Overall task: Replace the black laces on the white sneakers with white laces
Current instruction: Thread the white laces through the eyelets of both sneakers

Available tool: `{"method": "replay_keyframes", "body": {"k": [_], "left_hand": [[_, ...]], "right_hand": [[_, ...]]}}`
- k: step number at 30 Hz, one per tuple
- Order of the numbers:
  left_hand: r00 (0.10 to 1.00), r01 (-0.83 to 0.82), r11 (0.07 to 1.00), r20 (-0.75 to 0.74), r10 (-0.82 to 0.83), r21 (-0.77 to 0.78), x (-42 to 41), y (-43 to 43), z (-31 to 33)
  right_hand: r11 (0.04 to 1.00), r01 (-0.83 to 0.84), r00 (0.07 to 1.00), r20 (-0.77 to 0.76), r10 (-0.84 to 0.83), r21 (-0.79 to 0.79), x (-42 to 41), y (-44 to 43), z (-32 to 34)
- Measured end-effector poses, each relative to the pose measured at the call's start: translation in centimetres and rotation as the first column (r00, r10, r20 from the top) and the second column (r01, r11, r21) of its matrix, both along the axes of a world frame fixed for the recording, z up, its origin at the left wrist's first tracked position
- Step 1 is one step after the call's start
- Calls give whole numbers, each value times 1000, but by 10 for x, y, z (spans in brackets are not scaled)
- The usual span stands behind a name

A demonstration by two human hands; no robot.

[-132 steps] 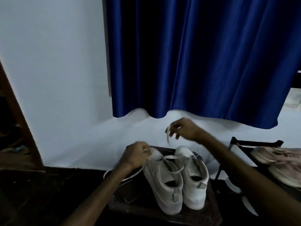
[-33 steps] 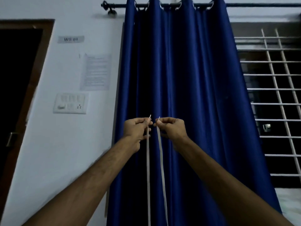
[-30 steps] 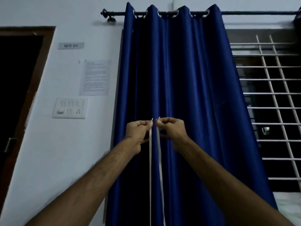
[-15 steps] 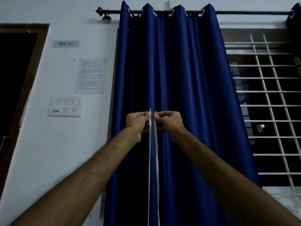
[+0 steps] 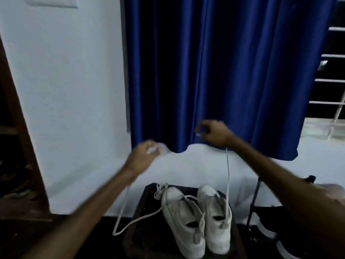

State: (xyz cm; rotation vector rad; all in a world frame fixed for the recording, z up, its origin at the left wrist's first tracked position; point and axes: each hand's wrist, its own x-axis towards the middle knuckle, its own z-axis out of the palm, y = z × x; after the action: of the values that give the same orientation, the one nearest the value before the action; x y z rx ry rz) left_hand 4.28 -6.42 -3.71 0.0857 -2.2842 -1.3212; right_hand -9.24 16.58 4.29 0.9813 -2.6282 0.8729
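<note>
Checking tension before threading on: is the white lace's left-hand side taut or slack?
Slack: below the left hand, the flat white lace sags in a loop beside the dark stool.

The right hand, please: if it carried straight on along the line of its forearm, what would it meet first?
Probably the blue curtain hanging behind the right hand, which pinches a white lace; depth is unclear.
</note>
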Motion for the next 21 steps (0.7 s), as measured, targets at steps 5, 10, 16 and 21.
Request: {"method": "replay_keyframes", "body": {"k": [5, 10, 16, 21], "left_hand": [[928, -55, 940, 329, 173, -337, -17, 24, -135], [945, -157, 954, 241, 221, -257, -33, 26, -169], [949, -195, 980, 259, 182, 26, -41, 25, -179], [949, -228, 914, 289, 130, 337, -53, 25, -179]], "right_hand": [[933, -141, 988, 109, 110, 333, 1, -34, -123], [861, -209, 976, 154, 153, 463, -9, -48, -182], [864, -207, 976, 163, 147, 458, -15, -48, -196], [868, -137, 984, 166, 64, 477, -14, -53, -203]]}}
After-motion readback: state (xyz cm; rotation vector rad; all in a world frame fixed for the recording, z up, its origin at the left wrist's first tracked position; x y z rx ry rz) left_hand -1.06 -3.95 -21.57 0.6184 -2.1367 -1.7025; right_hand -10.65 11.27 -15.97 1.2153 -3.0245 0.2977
